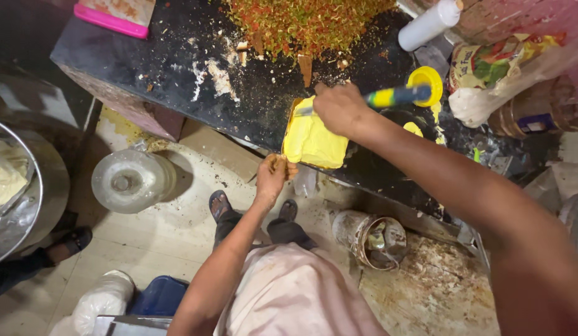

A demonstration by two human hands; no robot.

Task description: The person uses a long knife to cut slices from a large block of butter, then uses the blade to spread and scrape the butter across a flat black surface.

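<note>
A yellow block of butter [310, 140] in its opened wrapper lies at the front edge of a dark stone counter [177, 62]. My right hand [340, 109] rests over the block's top and grips a knife with a green, yellow and blue handle [398, 96]; the blade is mostly hidden under the hand. My left hand [273, 174] pinches the wrapper's near corner at the counter's edge.
A heap of chopped red and green vegetables [301, 22] lies at the back of the counter. Nearby stand a white bottle [429, 23], a yellow lid [426, 79] and a plastic bag [507, 68]. A glass jar [130, 180], a tin bucket [373, 239] and a steel pot [21, 186] sit below.
</note>
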